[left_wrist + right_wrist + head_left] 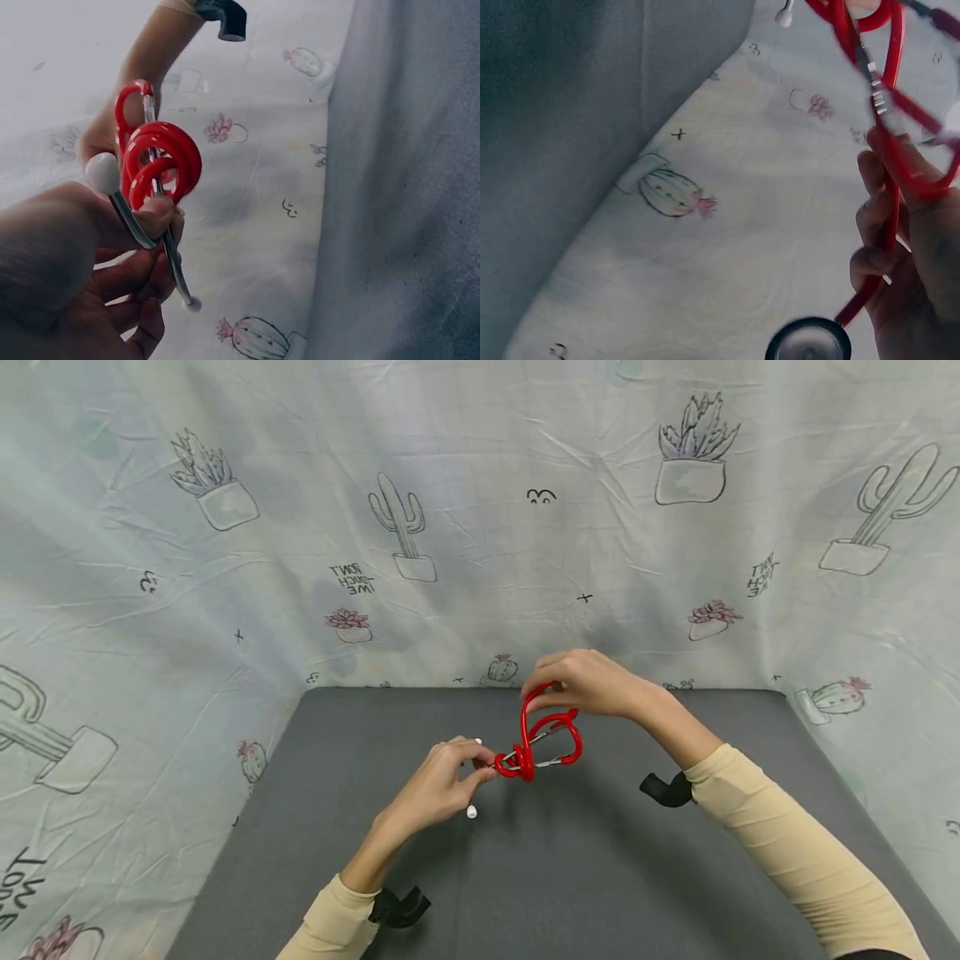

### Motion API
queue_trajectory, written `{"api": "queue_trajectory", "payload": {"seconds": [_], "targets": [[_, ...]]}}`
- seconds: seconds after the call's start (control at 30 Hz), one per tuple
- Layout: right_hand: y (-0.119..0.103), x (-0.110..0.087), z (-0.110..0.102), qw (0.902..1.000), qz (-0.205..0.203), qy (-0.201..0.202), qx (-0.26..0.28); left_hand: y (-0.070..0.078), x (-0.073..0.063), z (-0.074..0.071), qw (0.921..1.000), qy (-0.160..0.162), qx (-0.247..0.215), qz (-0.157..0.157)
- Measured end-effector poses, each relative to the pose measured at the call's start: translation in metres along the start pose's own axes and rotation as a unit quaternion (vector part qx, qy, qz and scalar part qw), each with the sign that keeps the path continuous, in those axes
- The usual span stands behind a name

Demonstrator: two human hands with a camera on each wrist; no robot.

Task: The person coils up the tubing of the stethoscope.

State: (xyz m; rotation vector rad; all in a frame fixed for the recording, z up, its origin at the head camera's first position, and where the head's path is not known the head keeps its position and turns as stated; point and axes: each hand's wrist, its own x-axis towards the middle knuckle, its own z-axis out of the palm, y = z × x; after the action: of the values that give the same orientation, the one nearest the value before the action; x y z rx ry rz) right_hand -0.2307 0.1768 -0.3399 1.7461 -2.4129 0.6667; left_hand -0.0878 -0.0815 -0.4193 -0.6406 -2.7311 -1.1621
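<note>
A stethoscope with red tubing (527, 767) is held in the air above the table, its tube coiled in loops around the metal ear tubes. My left hand (442, 781) pinches those metal ear tubes between thumb and fingers, close to the loops. White ear tips (103, 172) stick out on either side of that hand. Higher up and to the right, my right hand (588, 682) grips a stretch of the red tube with curled fingers. Below it, in the right wrist view, hangs the round chest piece (810, 346); in the head view I cannot make it out.
A dark grey tabletop (360, 852) lies beneath both hands. Behind it and along its sides hangs a pale sheet (480, 552) printed with potted cacti. Each wrist carries a black camera mount (666, 789).
</note>
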Motion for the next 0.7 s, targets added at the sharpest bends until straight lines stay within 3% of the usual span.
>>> {"api": "queue_trajectory", "payload": {"seconds": [0.23,0.37,0.57,0.7], "targets": [[0.019,-0.008,0.019,0.9907,0.039,-0.002,0.131,-0.003,0.000,-0.001,0.9996,0.026,-0.008,0.006],[0.025,-0.016,0.037,0.9851,0.059,0.014,0.161,-0.005,0.001,-0.001,0.9992,0.038,-0.003,0.011],[0.028,-0.022,0.068,0.9666,0.102,0.043,0.231,-0.010,0.002,0.000,0.9980,0.060,-0.005,0.016],[0.026,-0.025,0.087,0.9586,0.126,0.074,0.244,-0.015,0.002,0.000,0.9964,0.080,0.001,0.026]]}}
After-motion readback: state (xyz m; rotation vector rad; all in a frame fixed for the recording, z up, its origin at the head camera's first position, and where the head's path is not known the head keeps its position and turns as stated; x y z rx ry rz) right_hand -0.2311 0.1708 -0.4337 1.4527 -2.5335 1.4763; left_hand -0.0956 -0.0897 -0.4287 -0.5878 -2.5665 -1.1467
